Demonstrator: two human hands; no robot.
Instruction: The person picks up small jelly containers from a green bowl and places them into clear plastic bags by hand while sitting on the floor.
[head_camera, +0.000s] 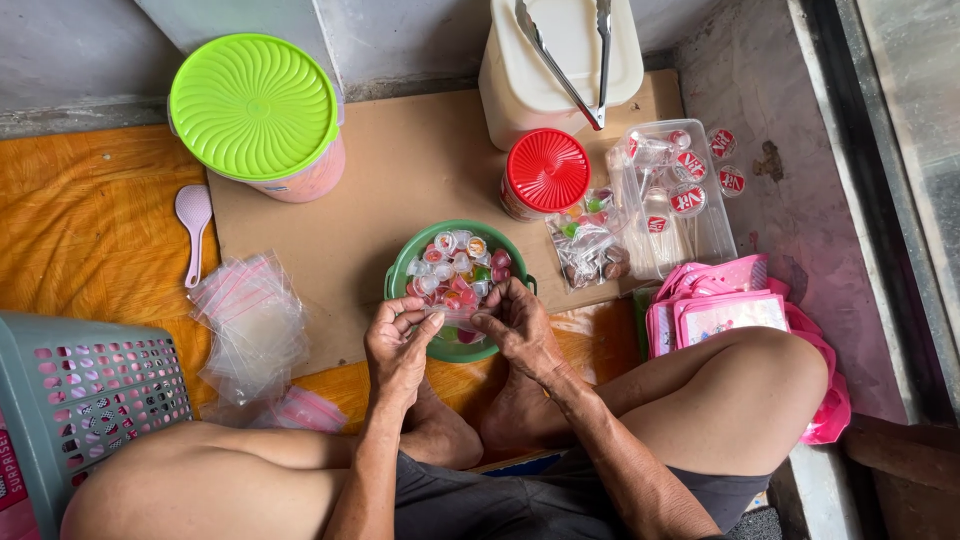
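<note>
I sit cross-legged on the floor. My left hand (397, 340) and my right hand (517, 325) meet over the near rim of a green bowl (400, 278) full of small coloured jelly cups (458, 262). Both hands pinch a small clear plastic bag (452, 322) with a few jelly cups in it, held between them. A pile of clear zip bags with red strips (250, 325) lies to the left of my left hand.
A tub with a lime-green lid (254, 105), a jar with a red lid (546, 170) and a white container topped with metal tongs (560, 55) stand behind. There is a pink spoon (192, 215), a grey basket (85, 395), packed bags (590, 245), a clear box (675, 195) and pink bags (720, 310).
</note>
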